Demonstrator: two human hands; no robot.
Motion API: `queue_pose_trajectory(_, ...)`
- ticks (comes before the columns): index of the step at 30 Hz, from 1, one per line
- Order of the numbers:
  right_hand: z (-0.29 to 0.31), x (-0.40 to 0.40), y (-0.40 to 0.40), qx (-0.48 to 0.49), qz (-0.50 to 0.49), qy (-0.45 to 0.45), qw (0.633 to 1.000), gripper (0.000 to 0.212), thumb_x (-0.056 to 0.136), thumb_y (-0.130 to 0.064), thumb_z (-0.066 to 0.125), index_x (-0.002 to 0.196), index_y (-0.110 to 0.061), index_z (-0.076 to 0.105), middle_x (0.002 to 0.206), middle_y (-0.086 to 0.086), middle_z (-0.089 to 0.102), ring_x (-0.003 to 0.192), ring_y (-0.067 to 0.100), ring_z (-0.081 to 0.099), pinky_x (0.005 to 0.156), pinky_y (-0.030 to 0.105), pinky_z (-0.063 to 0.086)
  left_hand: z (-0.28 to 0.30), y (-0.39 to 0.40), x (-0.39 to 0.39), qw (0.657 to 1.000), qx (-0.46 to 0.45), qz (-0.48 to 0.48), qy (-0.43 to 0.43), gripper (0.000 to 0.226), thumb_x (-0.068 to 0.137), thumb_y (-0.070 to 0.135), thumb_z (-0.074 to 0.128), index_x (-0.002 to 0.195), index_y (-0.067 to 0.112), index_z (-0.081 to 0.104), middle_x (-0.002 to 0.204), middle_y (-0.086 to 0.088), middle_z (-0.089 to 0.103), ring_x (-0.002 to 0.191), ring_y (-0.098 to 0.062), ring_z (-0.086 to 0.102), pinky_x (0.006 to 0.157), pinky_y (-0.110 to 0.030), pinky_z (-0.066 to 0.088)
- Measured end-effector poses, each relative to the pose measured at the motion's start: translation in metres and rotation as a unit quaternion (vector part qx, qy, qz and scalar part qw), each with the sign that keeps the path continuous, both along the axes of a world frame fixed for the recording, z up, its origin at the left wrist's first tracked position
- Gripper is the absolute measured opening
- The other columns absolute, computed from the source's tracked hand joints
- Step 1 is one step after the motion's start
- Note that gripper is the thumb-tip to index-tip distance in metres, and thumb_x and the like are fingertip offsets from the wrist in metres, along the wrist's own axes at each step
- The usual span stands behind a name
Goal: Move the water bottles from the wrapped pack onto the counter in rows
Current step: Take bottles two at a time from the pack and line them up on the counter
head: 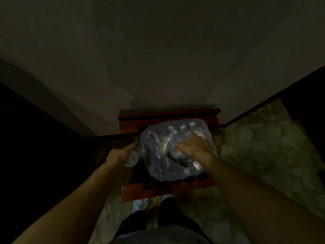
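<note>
The wrapped pack (168, 138) of water bottles sits on a red wooden slatted stand (168, 187) in dim light. Its clear bluish plastic is loose and crumpled, and white bottle caps show through it at the far side. My left hand (119, 154) grips a bunched corner of the wrap at the pack's left edge. My right hand (193, 145) lies on top of the pack at its right side, fingers curled into the plastic near a torn opening. How many bottles are inside is hidden by the wrap and the dark.
A pale wall (158, 59) rises behind the stand. Patterned stone floor (255, 147) spreads to the right and below. A dark area (35, 147) fills the left. My legs and shoes (153, 213) stand right in front of the stand.
</note>
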State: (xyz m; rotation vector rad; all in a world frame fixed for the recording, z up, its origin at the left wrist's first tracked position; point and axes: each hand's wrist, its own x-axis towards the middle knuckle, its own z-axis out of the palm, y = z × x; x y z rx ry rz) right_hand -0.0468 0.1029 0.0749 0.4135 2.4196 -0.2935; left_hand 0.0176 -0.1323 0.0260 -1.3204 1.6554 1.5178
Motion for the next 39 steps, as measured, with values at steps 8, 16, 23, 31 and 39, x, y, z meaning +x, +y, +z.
queue_pose_trajectory(8, 0.066, -0.02, -0.022, -0.227, -0.215, 0.032, 0.95, 0.06, 0.057, -0.06, 0.063, 0.092, -0.012, 0.071, 0.083, 0.01, 0.071, 0.069, 0.027, 0.06, 0.07, 0.038, 0.051, 0.078, 0.001, -0.012, 0.919, 0.332, 0.193, 0.089, 0.044, 0.103, 0.029, 0.044, 0.137, 0.002, 0.05, 0.122, -0.02, 0.059, 0.105, -0.03, 0.059, 0.098, -0.038, 0.043)
queue_pose_trajectory(16, 0.114, -0.004, -0.038, -0.472, -0.341, 0.049, 0.811, 0.045, 0.079, -0.053, 0.066, 0.099, -0.013, 0.065, 0.071, 0.004, 0.067, 0.049, 0.011, 0.058, 0.039, 0.018, 0.043, 0.129, 0.008, -0.008, 0.885, 0.385, 0.132, 0.228, 0.035, 0.09, 0.022, 0.065, 0.118, 0.002, 0.064, 0.114, -0.014, 0.067, 0.102, -0.024, 0.066, 0.088, -0.033, 0.055)
queue_pose_trajectory(23, 0.165, 0.034, -0.035, -0.65, -0.19, 0.112, 0.727, 0.048, 0.081, -0.039, 0.071, 0.12, -0.014, 0.06, 0.094, 0.012, 0.072, 0.074, 0.021, 0.072, 0.06, 0.029, 0.056, 0.201, 0.009, 0.005, 0.866, 0.303, 0.082, 0.389, 0.031, 0.088, 0.016, 0.062, 0.111, -0.005, 0.067, 0.094, -0.016, 0.072, 0.082, -0.022, 0.07, 0.074, -0.035, 0.055)
queue_pose_trajectory(31, 0.223, 0.102, -0.062, -0.61, -0.009, 0.226, 0.759, 0.067, 0.06, -0.053, 0.08, 0.117, -0.026, 0.057, 0.11, 0.001, 0.071, 0.09, 0.01, 0.073, 0.067, 0.031, 0.059, 0.261, 0.012, 0.073, 0.831, 0.127, -0.042, 0.54, 0.053, 0.075, 0.015, 0.074, 0.125, 0.013, 0.056, 0.112, -0.01, 0.073, 0.095, -0.023, 0.073, 0.075, -0.031, 0.059)
queue_pose_trajectory(39, 0.254, 0.151, -0.11, -0.689, 0.008, 0.305, 0.657, 0.071, 0.057, -0.045, 0.091, 0.113, -0.012, 0.063, 0.101, 0.005, 0.076, 0.093, 0.023, 0.074, 0.068, 0.034, 0.06, 0.317, -0.022, 0.143, 0.797, 0.071, -0.04, 0.598, 0.05, 0.072, 0.031, 0.082, 0.118, 0.02, 0.065, 0.107, -0.007, 0.076, 0.09, -0.023, 0.074, 0.065, -0.026, 0.057)
